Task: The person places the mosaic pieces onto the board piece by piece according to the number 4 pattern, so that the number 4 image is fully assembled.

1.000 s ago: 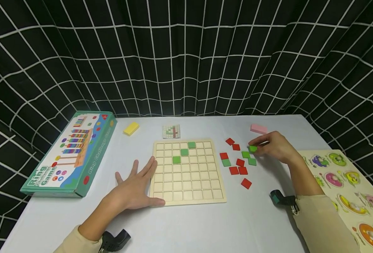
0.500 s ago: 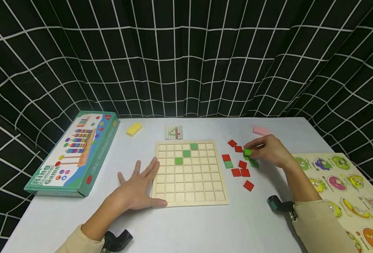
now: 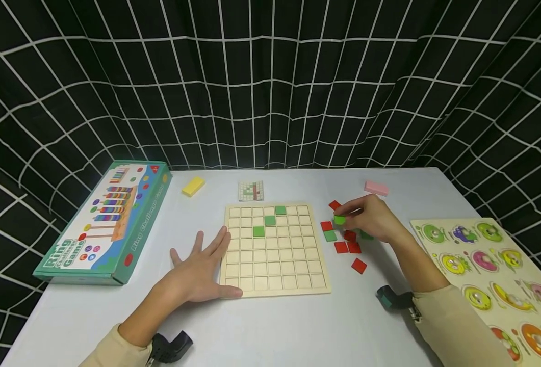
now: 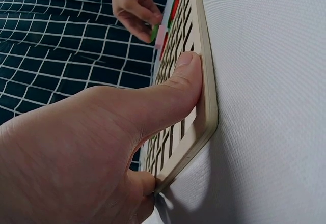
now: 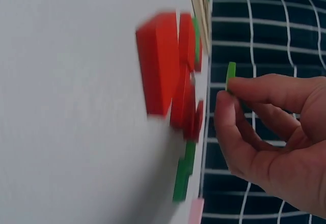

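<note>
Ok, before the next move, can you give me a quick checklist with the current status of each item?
1. Tile gripped: ok. The right hand pinches one green tile.
2. Tile lifted free: ok. The right wrist view shows it apart from the loose tiles.
3. Tile over the board: not ok. It is right of the board, by the loose tiles.
4. Board steadied: ok. The left hand touches its left side, thumb on the near rim.
5. Placed tiles in line: ok. Three green ones form a diagonal.
6. Card matched exactly: cannot tell. Its pattern is too small.
</note>
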{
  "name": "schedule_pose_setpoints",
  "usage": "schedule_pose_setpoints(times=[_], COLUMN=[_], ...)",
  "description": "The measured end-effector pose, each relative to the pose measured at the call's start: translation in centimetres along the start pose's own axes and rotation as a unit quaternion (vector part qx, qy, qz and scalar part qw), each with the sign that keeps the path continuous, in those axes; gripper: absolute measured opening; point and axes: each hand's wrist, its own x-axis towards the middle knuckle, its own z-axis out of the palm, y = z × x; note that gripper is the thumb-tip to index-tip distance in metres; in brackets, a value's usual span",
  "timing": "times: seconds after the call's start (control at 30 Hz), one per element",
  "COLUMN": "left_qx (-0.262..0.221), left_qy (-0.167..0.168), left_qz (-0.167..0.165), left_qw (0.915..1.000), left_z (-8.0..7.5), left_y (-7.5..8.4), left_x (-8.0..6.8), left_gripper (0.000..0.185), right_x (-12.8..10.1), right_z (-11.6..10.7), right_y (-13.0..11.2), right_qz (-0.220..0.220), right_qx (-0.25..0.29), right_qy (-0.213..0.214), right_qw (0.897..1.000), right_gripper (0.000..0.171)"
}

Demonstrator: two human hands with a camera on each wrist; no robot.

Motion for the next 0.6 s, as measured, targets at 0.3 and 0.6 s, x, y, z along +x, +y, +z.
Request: schedule_pose_setpoints(times=[0.3, 0.6], left_qx=[-0.002, -0.005], left_qy=[-0.001, -0.003], left_qz=[0.002, 0.003], left_qw=[1.0, 1.0], left_z=[-0.2, -0.3], left_y=[0.0, 0.1], left_x=[0.1, 0.1], left_gripper=[0.129, 0.129], right_x=[0.1, 0.6], right_z=[1.8, 3.7], right_y=[-2.6, -4.7], right_qz=[-0.025, -0.02], right_qx=[0.012, 0.015], right_qy=[-0.019, -0.039], right_qw=[0.999, 0.999], right_gripper=[0.029, 0.029])
